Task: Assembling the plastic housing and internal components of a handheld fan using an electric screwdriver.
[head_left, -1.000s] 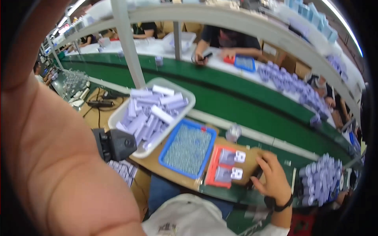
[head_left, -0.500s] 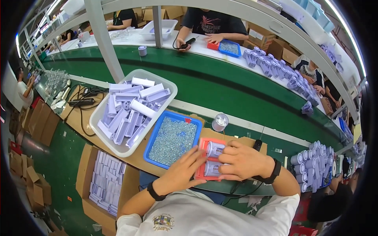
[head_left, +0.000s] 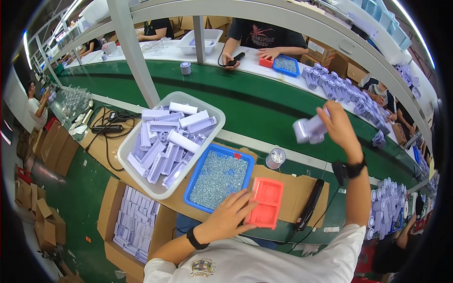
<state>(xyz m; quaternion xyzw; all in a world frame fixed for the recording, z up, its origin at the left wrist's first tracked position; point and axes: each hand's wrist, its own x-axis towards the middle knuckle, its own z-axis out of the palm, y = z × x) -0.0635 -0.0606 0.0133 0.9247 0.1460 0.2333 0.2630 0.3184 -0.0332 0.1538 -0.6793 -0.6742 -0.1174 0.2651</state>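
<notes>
Currently, the left hand rests against the left edge of the red plastic two-pocket holder; whether it pinches that edge, I cannot tell. Beyond the holder and rightward, the right hand grips lavender cylindrical plastic parts. Just left of the holder sits a blue rectangular plastic tray.

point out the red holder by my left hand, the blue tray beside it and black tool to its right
Red holder (head_left: 265, 203), head view: its middle divider.
Blue tray (head_left: 197, 173), head view: its left rim.
Black tool (head_left: 310, 204), head view: middle of its body.
</notes>
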